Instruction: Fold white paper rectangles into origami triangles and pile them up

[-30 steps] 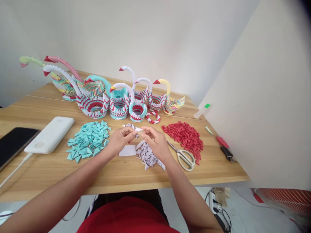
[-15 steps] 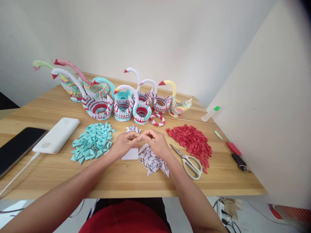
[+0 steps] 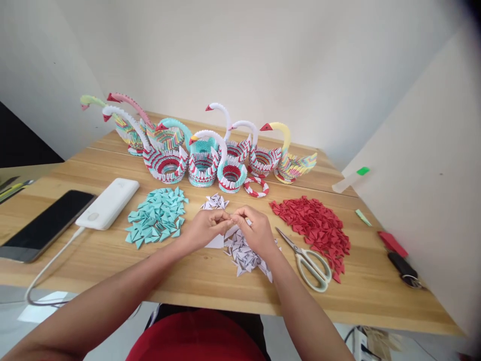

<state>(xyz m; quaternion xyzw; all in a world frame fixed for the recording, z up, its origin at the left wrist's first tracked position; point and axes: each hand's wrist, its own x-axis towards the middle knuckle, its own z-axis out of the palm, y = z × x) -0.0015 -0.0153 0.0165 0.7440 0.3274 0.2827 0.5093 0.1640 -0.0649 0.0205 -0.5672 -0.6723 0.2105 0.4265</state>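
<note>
My left hand (image 3: pixel 206 228) and my right hand (image 3: pixel 256 231) meet fingertip to fingertip over the middle of the table, both pinched closed. Between them is a small piece of white paper, now almost wholly hidden by the fingers. Under my right hand and wrist lies a pile of folded white paper triangles (image 3: pixel 246 256). Flat white paper slips (image 3: pixel 215 242) show partly beneath my left hand. Just beyond the hands sits a smaller heap of white folded pieces (image 3: pixel 215 201).
Turquoise triangles (image 3: pixel 158 215) lie left, red triangles (image 3: pixel 311 225) right, beside scissors (image 3: pixel 308 260). Several paper swans (image 3: pixel 165 163) and a red-white ring (image 3: pixel 256 187) stand behind. A phone (image 3: pixel 47 225) and a cabled power bank (image 3: pixel 107 203) lie left; a black key fob (image 3: pixel 403 268) lies right.
The camera view has turned left, so everything sits further right in the picture. Both hands stay pinched together; the white bit seen between the fingertips before is now covered.
</note>
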